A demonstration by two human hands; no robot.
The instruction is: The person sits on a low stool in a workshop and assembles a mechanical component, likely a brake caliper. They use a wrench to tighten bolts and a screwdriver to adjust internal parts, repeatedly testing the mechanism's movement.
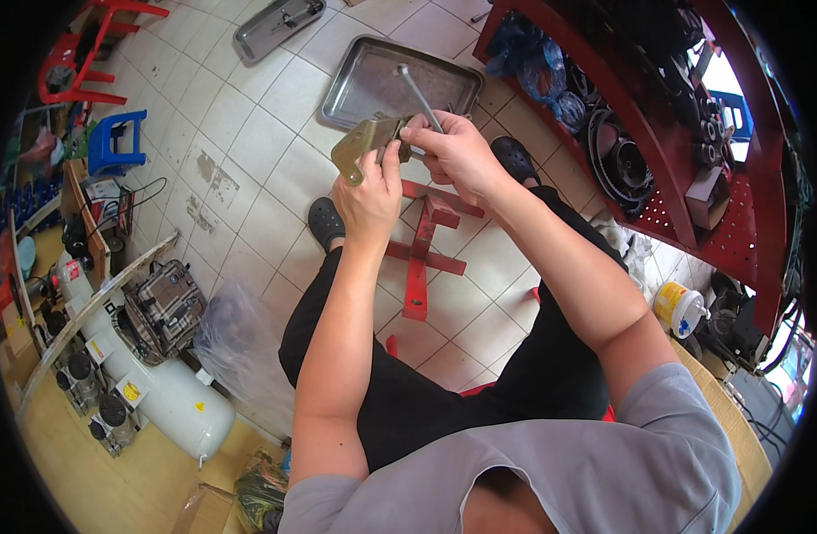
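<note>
Both arms reach forward, and my hands meet over the near edge of a metal tray (335,84) on the floor. In my left hand (373,198) is a brownish-gold metal bracket (359,147), its flat plate sticking out to the left. My right hand (460,158) is closed around a slim grey wrench (418,97), whose small head points up and away over the tray. The wrench's lower end is hidden behind my right fingers, close to the bracket. Beneath my hands stands a red metal frame (419,258) between my feet.
A smaller tray (252,40) with metal parts lies at the far left. On the left are a blue stool (119,142), a red chair (92,76) and a white tank (190,414). To the right stand a red shelf (666,125) with belts and a white bucket (677,309).
</note>
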